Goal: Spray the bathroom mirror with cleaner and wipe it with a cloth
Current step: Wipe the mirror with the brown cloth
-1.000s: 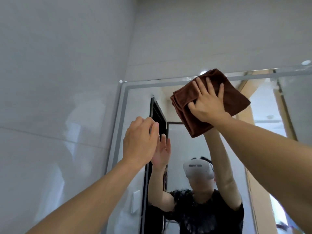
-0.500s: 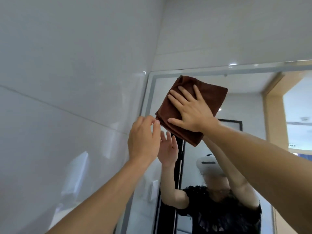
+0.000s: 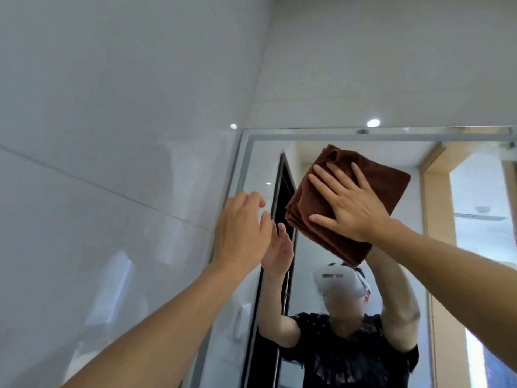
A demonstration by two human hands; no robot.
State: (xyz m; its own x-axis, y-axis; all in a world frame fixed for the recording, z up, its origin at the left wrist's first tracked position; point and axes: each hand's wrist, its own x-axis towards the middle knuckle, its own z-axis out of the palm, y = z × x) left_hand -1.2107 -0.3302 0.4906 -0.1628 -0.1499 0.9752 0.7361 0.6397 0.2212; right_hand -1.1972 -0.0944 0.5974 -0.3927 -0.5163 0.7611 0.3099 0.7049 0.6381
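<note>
The bathroom mirror (image 3: 363, 152) fills the right half of the view, framed in pale grey. A folded brown cloth (image 3: 389, 180) lies flat against the glass near its upper left corner. My right hand (image 3: 349, 203) presses the cloth to the mirror with straight, spread fingers. My left hand (image 3: 243, 233) is raised by the mirror's left edge, fingers loosely curled, holding nothing; whether the fingertips touch the glass is unclear. No spray bottle is in view.
White tiled walls (image 3: 112, 135) run along the left and above the mirror, meeting in a corner near the mirror's top left. The mirror reflects a person in a headset, a dark door frame (image 3: 282, 191) and a wooden doorway (image 3: 436, 219).
My right hand and the cloth slid left toward the mirror's corner, then a little back right and down from the top edge. My left hand stayed by the left edge, its fingers loosening.
</note>
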